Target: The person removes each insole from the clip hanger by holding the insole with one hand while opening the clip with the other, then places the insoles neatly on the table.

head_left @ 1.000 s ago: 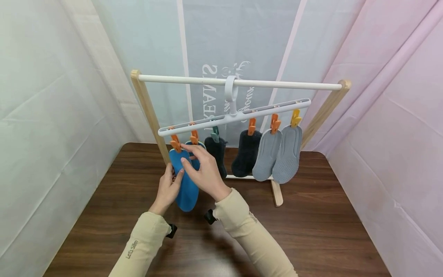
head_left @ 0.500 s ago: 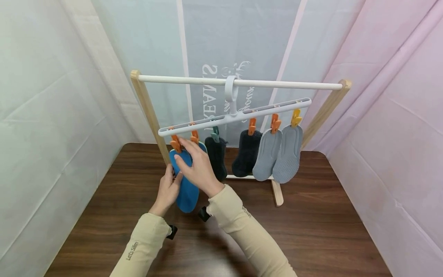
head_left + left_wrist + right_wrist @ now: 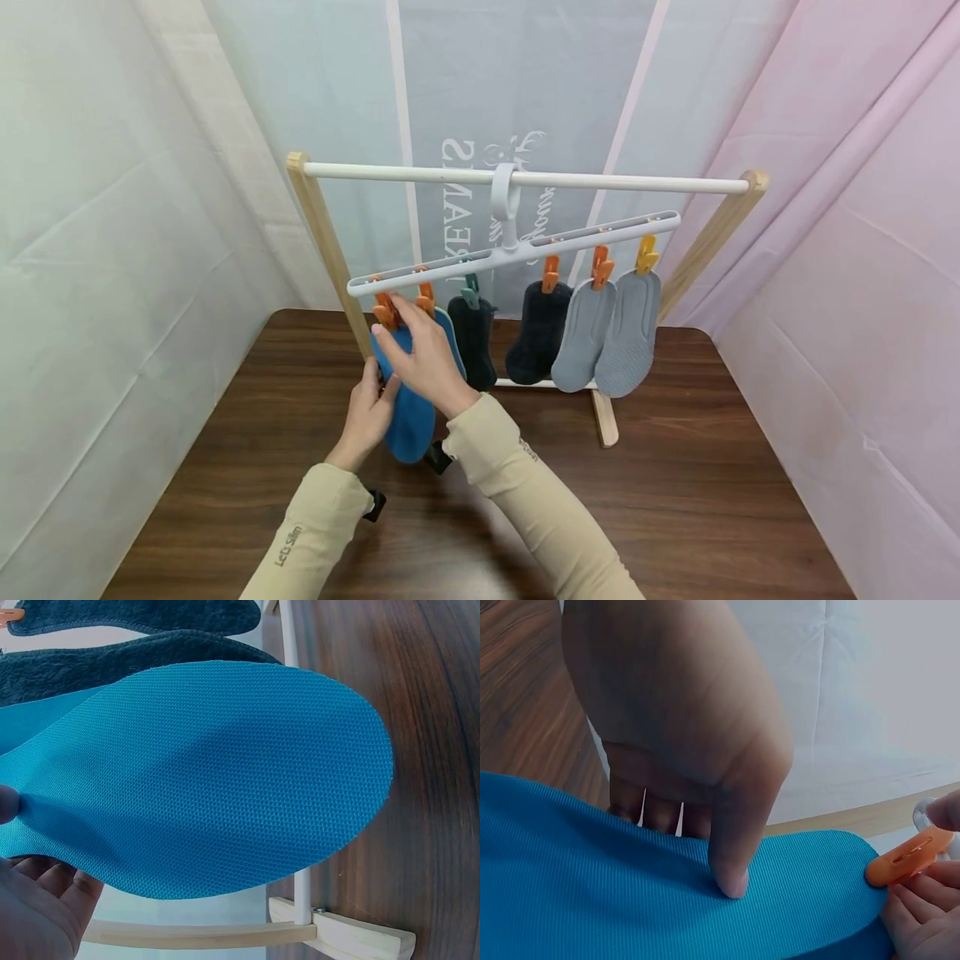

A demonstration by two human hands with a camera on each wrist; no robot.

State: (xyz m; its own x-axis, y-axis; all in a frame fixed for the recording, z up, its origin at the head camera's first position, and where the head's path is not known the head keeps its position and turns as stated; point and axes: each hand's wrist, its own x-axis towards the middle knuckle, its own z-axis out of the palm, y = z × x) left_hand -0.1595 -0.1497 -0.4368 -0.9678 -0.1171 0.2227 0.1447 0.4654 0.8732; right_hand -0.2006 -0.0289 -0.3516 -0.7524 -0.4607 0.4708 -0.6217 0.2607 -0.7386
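A blue insole [image 3: 411, 425] hangs from an orange clothespin [image 3: 386, 312] at the left end of the hanger [image 3: 435, 271]. My left hand [image 3: 365, 421] holds its side edge, thumb on the front face and fingers behind, which the left wrist view also shows. The right hand [image 3: 431, 358] is up at the clothespin; in the right wrist view its thumb and fingers pinch the orange clothespin [image 3: 911, 857] from both sides. The jaws of this clothespin still overlap the insole's end. Just behind, a second blue insole [image 3: 450, 333] hangs partly hidden by the right hand.
Two black insoles [image 3: 536, 333] and two grey insoles [image 3: 628, 333] hang further right on clothespins. The hanger hooks over the white rod [image 3: 637, 181] of a wooden stand [image 3: 705, 250]. Below is a brown wooden table [image 3: 675, 467], with curtains around it.
My right hand has moved up and left from the insole's upper edge onto the clothespin. The left hand stays on the insole, and the view has shifted slightly.
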